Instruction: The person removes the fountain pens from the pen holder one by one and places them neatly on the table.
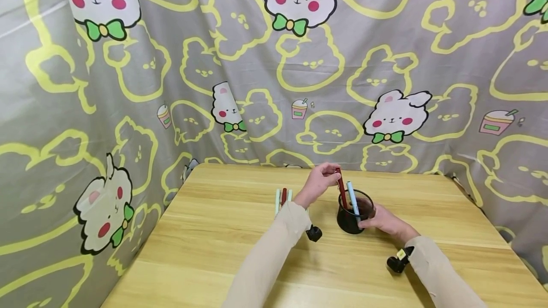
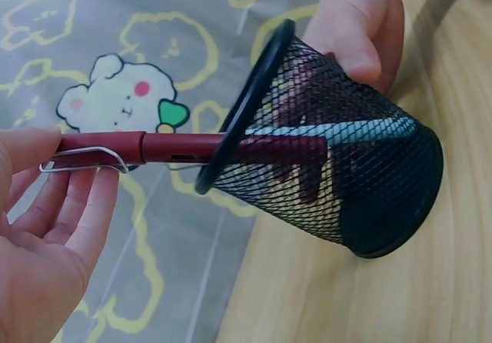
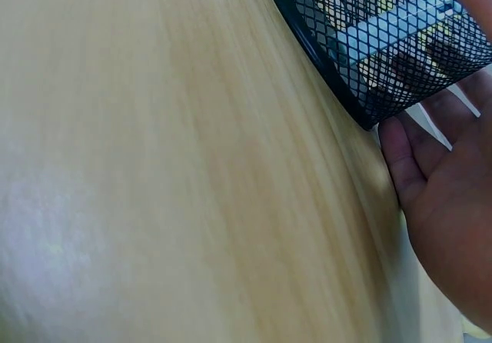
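My left hand (image 1: 318,185) pinches a dark red pen (image 2: 181,148) near its capped end, beside the silver wire clip. The pen's lower part is inside a black mesh pen holder (image 1: 347,221), seen through the mesh in the left wrist view. Leaning in the same holder is a light blue pen (image 1: 352,197), which no hand grips. My right hand (image 1: 388,223) holds the pen holder from its right side, thumb at the near side and fingers around the back. In the right wrist view, the holder's base (image 3: 319,54) meets the wooden table.
Left of the holder, a dark red pen (image 1: 284,196) lies between two pale green pens (image 1: 277,201), partly hidden by the left sleeve (image 1: 274,251). Both wrists carry black cameras (image 1: 314,233). A patterned grey curtain (image 1: 257,75) hangs behind the wooden table (image 1: 192,236).
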Action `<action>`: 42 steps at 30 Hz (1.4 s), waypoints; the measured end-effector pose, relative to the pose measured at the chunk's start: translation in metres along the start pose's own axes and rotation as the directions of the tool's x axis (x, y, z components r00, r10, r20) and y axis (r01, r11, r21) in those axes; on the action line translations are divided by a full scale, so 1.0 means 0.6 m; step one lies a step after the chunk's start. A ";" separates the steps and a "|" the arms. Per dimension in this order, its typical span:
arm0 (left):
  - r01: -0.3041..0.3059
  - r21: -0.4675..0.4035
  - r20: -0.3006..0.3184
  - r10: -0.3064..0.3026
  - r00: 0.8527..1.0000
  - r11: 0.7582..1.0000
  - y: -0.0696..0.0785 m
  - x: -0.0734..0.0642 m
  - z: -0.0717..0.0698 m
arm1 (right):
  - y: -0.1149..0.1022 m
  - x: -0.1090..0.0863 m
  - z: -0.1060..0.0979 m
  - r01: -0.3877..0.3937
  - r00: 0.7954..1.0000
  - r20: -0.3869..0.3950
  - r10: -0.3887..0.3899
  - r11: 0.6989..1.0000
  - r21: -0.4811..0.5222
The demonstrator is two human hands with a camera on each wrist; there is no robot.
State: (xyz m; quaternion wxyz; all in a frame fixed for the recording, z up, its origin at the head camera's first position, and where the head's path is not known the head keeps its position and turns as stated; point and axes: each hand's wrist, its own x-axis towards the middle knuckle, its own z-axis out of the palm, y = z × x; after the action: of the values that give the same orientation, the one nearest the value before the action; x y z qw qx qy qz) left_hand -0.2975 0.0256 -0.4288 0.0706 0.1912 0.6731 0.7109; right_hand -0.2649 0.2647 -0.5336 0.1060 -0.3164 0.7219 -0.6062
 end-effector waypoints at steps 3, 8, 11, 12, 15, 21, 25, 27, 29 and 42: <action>-0.010 -0.029 -0.015 0.009 1.000 1.000 0.008 -0.002 -0.007 | -0.002 -0.001 0.001 -0.010 1.000 -0.016 0.010 1.000 -0.008; -0.069 -0.075 -0.062 0.064 0.996 0.995 0.018 -0.001 -0.020 | -0.003 -0.002 0.002 -0.034 0.999 -0.031 0.033 0.999 -0.024; -0.098 -0.087 -0.078 0.091 0.993 0.991 0.021 0.000 -0.027 | 0.000 -0.001 0.003 -0.020 1.000 -0.025 0.019 0.999 -0.031; -0.102 -0.088 -0.082 0.095 0.992 0.991 0.023 0.001 -0.029 | 0.001 -0.001 0.003 -0.014 1.000 -0.023 0.013 0.999 -0.033; -0.103 -0.100 -0.099 0.093 0.991 0.990 0.025 0.001 -0.038 | 0.004 -0.001 0.003 0.002 1.000 -0.023 -0.003 0.999 -0.044; -0.113 -0.120 -0.163 0.092 0.982 0.986 0.034 0.004 -0.064 | 0.005 -0.003 0.004 0.003 1.000 -0.020 -0.003 1.000 -0.016; -0.112 -0.100 -0.187 0.092 0.978 0.989 0.034 0.002 -0.088 | 0.004 -0.003 0.004 0.024 1.000 -0.009 -0.024 1.000 -0.011; -0.111 -0.090 -0.191 0.092 0.977 0.990 0.033 -0.002 -0.101 | 0.002 -0.003 0.005 0.024 1.000 -0.006 -0.024 1.000 -0.006; -0.096 -0.080 -0.186 0.080 0.979 0.992 0.033 -0.006 -0.117 | 0.001 -0.002 0.005 0.019 1.000 -0.004 -0.019 1.000 -0.003; -0.047 -0.018 -0.268 0.040 0.963 0.999 0.018 -0.033 -0.193 | 0.004 0.001 0.005 0.034 0.999 -0.010 -0.035 0.999 -0.013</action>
State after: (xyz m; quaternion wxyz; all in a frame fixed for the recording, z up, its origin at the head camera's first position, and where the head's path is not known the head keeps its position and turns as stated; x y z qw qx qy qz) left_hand -0.3202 -0.0901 -0.4240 -0.0342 0.1074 0.6633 0.7398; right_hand -0.2644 0.2620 -0.5365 0.0896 -0.3263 0.7208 -0.6049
